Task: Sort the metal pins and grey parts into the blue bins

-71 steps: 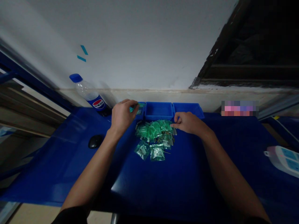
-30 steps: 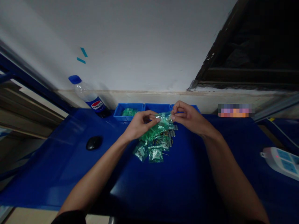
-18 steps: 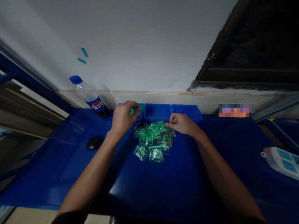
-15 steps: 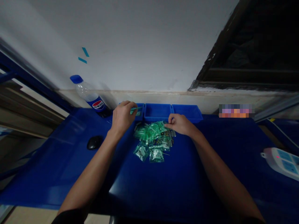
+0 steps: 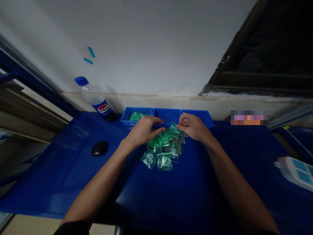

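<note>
A dim room with a white wall backs a blue desk (image 5: 171,195) seen from the head camera. The heap of small green packets (image 5: 163,148) lies straight ahead, between both hands: the left hand (image 5: 144,130) rests curled on its far left edge, and the right hand (image 5: 192,125) pinches one packet at the far right, equally near. A bottle (image 5: 96,99) at left carries a Pepsi logo; three blue bins (image 5: 167,116) stand just behind.

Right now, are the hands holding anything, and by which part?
The right hand pinches a small green packet by its top edge, above the pile of packets. The left hand reaches toward it; whether it grips cannot be told.
</note>
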### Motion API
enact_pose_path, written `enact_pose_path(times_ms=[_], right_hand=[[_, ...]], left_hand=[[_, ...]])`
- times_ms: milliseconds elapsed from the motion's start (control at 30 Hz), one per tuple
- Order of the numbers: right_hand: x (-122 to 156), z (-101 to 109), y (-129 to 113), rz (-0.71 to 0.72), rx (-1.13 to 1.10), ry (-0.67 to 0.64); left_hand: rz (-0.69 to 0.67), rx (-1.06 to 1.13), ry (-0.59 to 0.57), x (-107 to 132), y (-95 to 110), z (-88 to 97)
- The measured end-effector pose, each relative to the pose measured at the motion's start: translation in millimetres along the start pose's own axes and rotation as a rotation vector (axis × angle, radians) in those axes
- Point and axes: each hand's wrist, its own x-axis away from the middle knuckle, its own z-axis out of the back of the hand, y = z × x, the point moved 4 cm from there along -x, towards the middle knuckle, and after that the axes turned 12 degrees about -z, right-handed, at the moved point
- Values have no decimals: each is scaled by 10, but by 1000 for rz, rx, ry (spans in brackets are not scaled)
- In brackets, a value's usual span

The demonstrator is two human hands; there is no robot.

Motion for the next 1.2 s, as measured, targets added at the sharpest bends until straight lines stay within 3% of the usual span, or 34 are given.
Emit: enact_pose_path(times_ms=[167,300,433,533,733,833,967,1200], right_hand=[[143,195,-246,118,34,71],[222,202,-405,147,-119,-38],[199,105,-412,106,-254,-94],[151,51,-330,89,-204,-65],[79,-74,-77,97,159,-72],[52,-164,5,68,265,-55],[26,-280,28,39,332,-9],[-19,-333,81,-42,268,6]], left_hand=[[54,104,45,-15,56,-22],[100,321,109,-35,117,-23],[86,457,139,-50,165,5],[95,320,171,-37,141,105],[157,-327,302,79,-73,411],[249,-523,240,153,-269,429],[232,-511,123,168,-387,342],[150,-331,112,66,-190,254]])
